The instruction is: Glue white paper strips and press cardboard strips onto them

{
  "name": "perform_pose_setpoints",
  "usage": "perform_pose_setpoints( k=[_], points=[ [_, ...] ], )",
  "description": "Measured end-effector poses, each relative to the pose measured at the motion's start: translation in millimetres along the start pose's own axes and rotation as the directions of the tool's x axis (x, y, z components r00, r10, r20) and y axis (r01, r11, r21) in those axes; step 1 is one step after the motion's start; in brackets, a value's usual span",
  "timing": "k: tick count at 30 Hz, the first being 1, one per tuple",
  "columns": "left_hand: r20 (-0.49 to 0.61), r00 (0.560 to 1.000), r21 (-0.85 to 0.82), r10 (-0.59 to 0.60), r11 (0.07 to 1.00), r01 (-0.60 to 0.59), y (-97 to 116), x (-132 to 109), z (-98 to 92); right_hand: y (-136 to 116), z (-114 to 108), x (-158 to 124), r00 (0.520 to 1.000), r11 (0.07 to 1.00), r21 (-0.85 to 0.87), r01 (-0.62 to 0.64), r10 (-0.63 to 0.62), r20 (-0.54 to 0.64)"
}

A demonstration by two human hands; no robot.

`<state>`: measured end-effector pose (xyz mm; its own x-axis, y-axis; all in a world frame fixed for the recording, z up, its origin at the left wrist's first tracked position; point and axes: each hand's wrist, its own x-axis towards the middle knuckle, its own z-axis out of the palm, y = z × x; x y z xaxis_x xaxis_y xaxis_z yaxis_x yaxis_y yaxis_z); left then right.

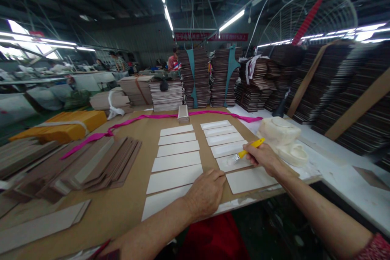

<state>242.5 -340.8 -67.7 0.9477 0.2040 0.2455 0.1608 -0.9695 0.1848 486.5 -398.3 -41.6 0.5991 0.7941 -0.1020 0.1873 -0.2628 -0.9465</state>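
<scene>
Yellow plastic, by its look, makes the handle of the brush (243, 153), pinched between your right hand's (263, 157) thumb and fingers. Its tip meets, or nearly meets, a pale strip (227, 165) below it, where a white smear shows. Left of the brush and nearer you, your left hand (207, 193) has its fingers bent and close together by that strip's corner; whether they press it cannot be told. If they don't, a hard stroke could skid the thin strip; overloaded bristles could run white onto the brown sheet (118, 207). Your left forearm overlaps the left column (173, 185), so a careless shift might nudge it. Strips beyond the brush (224, 138) look milky and wet. Right of it sits a lumpy, crusted tub (278, 128); far left, stiff grey-brown slats (122, 160) overlap; past it, limp pink ribbon (158, 116).
</scene>
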Motion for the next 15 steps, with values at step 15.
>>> perform_pose_setpoints(
  k=[15],
  points=[
    [-0.009, 1.0, -0.041, -0.002, 0.999, 0.001, -1.3, -1.1, 0.8, 15.0, -73.1, 21.2, 0.987, 0.97, -0.243, 0.005, -0.045, -0.156]
  ],
)
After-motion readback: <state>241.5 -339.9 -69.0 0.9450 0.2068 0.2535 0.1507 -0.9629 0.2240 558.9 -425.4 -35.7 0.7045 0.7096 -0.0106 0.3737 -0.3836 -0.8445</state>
